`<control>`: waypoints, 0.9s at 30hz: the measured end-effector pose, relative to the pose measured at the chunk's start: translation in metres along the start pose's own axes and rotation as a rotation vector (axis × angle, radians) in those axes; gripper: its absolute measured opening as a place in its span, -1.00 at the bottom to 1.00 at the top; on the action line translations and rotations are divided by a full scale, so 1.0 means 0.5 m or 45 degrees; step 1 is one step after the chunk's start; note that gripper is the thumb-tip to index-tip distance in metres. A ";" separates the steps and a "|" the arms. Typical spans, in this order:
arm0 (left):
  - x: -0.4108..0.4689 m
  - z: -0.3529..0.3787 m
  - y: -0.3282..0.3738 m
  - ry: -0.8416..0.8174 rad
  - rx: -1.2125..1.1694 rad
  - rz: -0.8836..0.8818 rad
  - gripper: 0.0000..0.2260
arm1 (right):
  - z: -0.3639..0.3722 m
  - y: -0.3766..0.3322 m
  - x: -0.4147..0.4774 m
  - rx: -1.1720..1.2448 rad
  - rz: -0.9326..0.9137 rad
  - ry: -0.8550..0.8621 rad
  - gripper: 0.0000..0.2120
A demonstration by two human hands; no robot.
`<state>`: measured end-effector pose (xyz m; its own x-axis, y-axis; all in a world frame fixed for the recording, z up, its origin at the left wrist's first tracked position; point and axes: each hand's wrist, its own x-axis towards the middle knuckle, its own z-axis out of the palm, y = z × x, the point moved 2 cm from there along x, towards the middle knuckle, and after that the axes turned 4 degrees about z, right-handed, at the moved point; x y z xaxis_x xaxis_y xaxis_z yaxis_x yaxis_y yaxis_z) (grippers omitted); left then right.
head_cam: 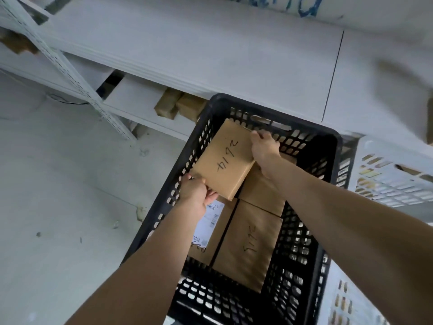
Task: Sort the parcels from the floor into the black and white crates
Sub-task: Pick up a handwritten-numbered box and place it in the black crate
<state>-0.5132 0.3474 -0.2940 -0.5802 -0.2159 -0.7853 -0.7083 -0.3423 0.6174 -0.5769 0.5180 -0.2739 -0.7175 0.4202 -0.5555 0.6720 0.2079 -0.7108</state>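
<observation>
A brown cardboard parcel with black handwriting is held inside the black crate, over its far left part. My left hand grips its near corner, and my right hand grips its far right edge. Beneath it lie other brown parcels: one with handwriting, one with a white shipping label and another partly hidden under my right arm. The white crate stands to the right of the black one and shows brown parcels through its slots.
White metal shelving runs along the back, with brown boxes on its lower shelf just behind the black crate. Grey concrete floor lies to the left. A large white sack with blue writing sits at the top.
</observation>
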 end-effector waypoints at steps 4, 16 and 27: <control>0.016 0.021 -0.006 0.005 -0.033 -0.035 -0.68 | 0.022 0.011 0.035 0.025 0.048 -0.038 -0.55; 0.014 0.059 0.014 -0.036 -0.002 -0.089 -0.81 | 0.014 0.018 0.050 0.218 0.208 -0.070 -0.56; -0.062 0.049 0.094 -0.046 0.502 0.069 -0.90 | -0.070 -0.070 -0.055 0.309 -0.046 0.069 -0.53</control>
<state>-0.5381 0.3603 -0.2394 -0.6296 -0.1889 -0.7536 -0.7723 0.0472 0.6335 -0.5743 0.5300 -0.2187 -0.7248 0.4646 -0.5087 0.5779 0.0081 -0.8161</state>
